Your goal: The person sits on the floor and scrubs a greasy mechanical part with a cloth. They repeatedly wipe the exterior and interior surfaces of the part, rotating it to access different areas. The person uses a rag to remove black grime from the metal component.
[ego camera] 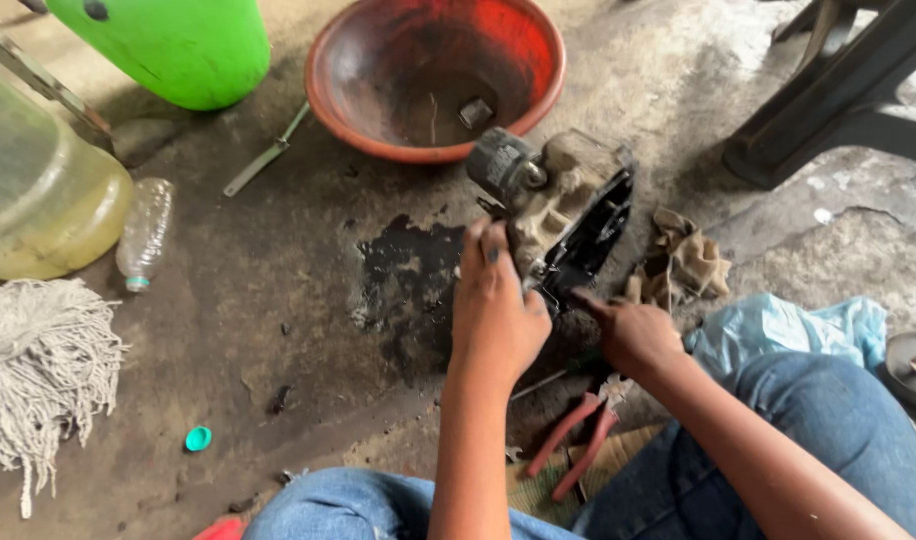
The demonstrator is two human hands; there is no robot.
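My left hand [493, 310] grips a grimy grey metal engine part [558, 205] and holds it tilted above the oil-stained concrete floor. The part has a black cylindrical piece at its upper left and a dark open side facing right. My right hand [628, 330] reaches in just below the part's lower edge, index finger stretched toward it; whether it holds anything I cannot tell. Red-handled pliers [578, 435] lie on the floor under my right wrist.
A red-orange basin [328, 70] with a small metal piece inside sits behind the part. A green container [178, 45], a large yellowish jug [38, 200], a clear bottle [146, 232], a mop head [38, 365], a dirty rag [688, 260], a blue plastic bag [778, 330] and dark furniture legs [838, 100] surround me.
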